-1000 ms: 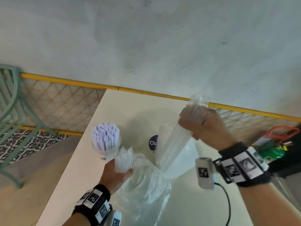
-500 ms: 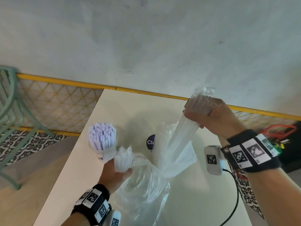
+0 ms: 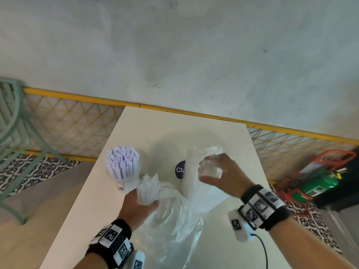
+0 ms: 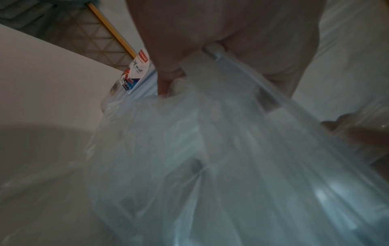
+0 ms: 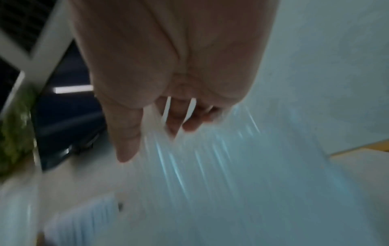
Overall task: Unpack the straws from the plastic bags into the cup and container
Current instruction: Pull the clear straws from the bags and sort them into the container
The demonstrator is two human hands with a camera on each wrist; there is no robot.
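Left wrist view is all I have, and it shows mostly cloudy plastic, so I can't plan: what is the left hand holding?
Observer: The left hand grips a bundle of clear straws sticking upright out of a clear plastic bag.
Operator: Is the container near it?
Observer: Yes, the clear container, packed with pale straws, stands on the table just beyond that hand.
Operator: And the right hand?
Observer: The right hand grips the top of a second clear bag, off to the right.
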